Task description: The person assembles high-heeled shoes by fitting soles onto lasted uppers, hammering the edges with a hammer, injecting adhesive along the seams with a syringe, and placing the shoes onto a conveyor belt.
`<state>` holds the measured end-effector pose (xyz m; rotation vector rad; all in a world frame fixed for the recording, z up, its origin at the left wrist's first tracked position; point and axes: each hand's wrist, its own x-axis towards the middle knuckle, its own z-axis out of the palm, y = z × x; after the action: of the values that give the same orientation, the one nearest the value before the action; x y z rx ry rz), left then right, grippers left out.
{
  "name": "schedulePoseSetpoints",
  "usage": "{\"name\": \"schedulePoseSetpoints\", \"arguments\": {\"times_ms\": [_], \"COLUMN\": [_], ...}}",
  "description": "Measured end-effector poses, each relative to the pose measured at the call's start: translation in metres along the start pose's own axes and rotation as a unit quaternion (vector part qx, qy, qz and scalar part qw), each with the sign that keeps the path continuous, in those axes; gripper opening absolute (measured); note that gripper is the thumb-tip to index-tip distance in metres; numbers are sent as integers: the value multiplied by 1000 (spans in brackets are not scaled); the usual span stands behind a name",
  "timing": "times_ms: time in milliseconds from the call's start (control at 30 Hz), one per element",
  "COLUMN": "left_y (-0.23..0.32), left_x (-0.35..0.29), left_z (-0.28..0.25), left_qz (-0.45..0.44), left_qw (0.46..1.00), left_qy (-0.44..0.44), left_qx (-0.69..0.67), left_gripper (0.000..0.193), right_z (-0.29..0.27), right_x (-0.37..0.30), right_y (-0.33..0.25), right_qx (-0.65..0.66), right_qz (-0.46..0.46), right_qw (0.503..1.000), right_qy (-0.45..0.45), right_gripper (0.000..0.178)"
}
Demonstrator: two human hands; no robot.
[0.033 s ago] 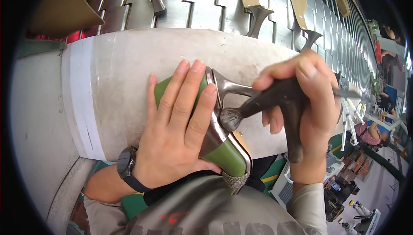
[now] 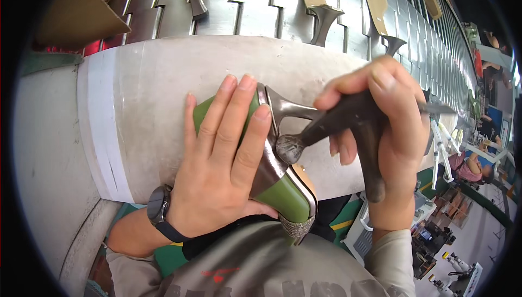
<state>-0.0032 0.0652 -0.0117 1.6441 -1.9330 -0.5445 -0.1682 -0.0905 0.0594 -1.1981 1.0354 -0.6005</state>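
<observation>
A high-heeled shoe (image 2: pixel 273 166) with a dark metallic upper lies on its side on the pale work board, its heel pointing right. Green shoe-last surfaces show at both ends, and a rough silvery band wraps the lower end. My left hand (image 2: pixel 220 150) grips it, fingers laid across the upper and thumb at the lower side. My right hand (image 2: pixel 397 101) is closed around a dark hammer (image 2: pixel 348 117). Its rounded head touches the shoe's sole edge below the heel. A thin grey blade-like piece sticks out behind my right hand; its attachment is hidden.
The pale board (image 2: pixel 157 112) spans before me, white tape (image 2: pixel 107 128) at its left end. Beyond runs a metal slat conveyor (image 2: pixel 255 3) carrying heels and tan insoles (image 2: pixel 376 3). Brown cardboard (image 2: pixel 81 14) stands far left; white syringe-like tools (image 2: pixel 441 150) are at right.
My right hand has risen very slightly with the hammer, whose head stays at the shoe. My left hand keeps its hold; the whole view has shifted a touch.
</observation>
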Motion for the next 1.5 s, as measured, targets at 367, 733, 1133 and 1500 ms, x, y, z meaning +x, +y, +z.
{"name": "schedulePoseSetpoints", "arguments": {"times_ms": [367,733,1133,1500], "left_y": [3,4,24,25], "left_x": [0,-5,3,0], "left_z": [1,1,17,16], "left_qz": [-16,-3,218,196], "left_qw": [1000,999,970,974], "left_qy": [22,36,26,53], "left_qx": [10,11,102,103], "left_gripper": [143,149,88,85], "right_z": [-23,-20,-73,-35], "right_x": [-3,-23,-163,-124], "right_y": [8,-1,29,24], "right_qx": [26,-38,91,-128], "right_qz": [-16,-51,-330,-211], "right_qw": [992,988,933,968], "right_qy": [-119,-140,108,51], "right_gripper": [28,30,37,37]}}
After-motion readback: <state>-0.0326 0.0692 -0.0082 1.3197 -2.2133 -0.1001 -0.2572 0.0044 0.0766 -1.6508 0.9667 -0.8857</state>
